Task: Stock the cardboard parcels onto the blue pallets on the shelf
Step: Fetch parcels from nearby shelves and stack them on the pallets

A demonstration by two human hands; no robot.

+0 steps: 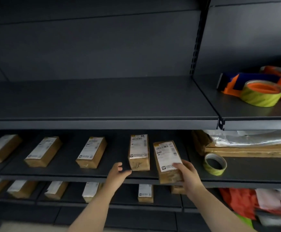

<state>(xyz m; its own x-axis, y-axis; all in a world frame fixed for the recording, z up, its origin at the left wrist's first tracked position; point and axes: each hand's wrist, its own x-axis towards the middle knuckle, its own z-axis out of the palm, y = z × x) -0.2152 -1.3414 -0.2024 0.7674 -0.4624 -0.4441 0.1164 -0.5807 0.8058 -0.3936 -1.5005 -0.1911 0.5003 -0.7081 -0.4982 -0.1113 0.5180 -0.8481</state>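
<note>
1. Two bare forearms reach in from the near edge. The right hand (187, 175) grips the near end of a cardboard parcel (167, 160), fingers curled over its white label and thumb side round the box. The parcel lies on the middle shelf (72, 171) with its near end hanging slightly over the front lip, tilted a little off the line of its neighbours.

2. The left hand (119, 172) is held loose, fingers relaxed and holding nothing, just beside the near corner of the next parcel (138, 152) to the left; whether a fingertip touches that box I cannot tell.

3. Done so far, as I judge it: a spaced row of parcels already lies along the middle shelf, three of them further left (91, 152), (43, 151), (2, 148), all label up. The lower shelf (113, 204) also carries a row of similar parcels, though that part of the view is blurred.

4. Left to do: the gripped parcel seems to need pushing back and squaring up, which would fill the right end of this row. The upper shelf (102, 101) carries no parcels on its left bay.

5. No blue pallets are visible; the shelf boards look dark grey in this light.

6. On the right bay sit a tape dispenser (236, 82) with a yellow-green tape roll (262, 93), another tape roll (215, 164) below, and flattened cardboard (253, 150).
</note>
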